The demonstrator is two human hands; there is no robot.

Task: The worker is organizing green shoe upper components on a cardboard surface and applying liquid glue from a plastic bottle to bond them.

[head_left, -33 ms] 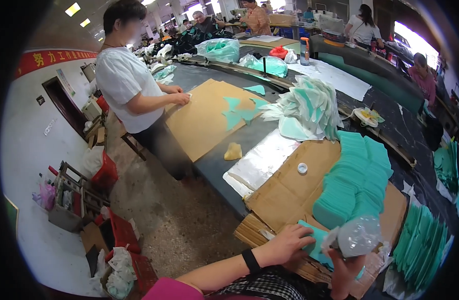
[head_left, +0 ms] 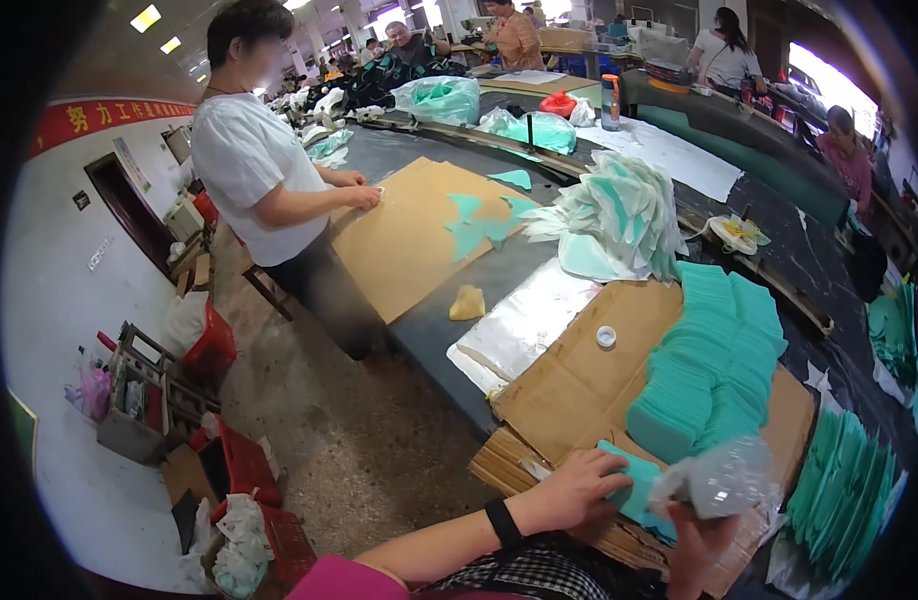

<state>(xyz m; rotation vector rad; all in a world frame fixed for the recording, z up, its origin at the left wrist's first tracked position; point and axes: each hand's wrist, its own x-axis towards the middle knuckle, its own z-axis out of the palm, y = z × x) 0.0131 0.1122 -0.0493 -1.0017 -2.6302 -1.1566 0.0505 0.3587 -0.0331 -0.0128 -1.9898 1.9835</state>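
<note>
My left hand (head_left: 579,488), with a dark band at the wrist, has its fingers bent over the left edge of a flat green piece (head_left: 639,486) and holds it against the cardboard. In my right hand (head_left: 701,540) is a translucent, rounded plastic bottle (head_left: 731,478) tilted over the right part of that piece. Its greyish end near my fingers is blurred, so what it touches there I cannot tell. Just beyond lie thick, fanned stacks of green pieces (head_left: 707,360). A small white cap (head_left: 606,337) rests on the cardboard sheet (head_left: 559,392).
White-and-green cut pieces (head_left: 619,215) are heaped farther back. More green sheets (head_left: 841,495) stand at the right. A yellowish lump (head_left: 467,303) lies near the table's left edge. Across a brown board (head_left: 399,240), a person in white (head_left: 254,160) works; red crates (head_left: 249,460) line the floor.
My right hand and the bottle have shifted slightly to the right, baring a little more of the green piece. My left hand stays in place.
</note>
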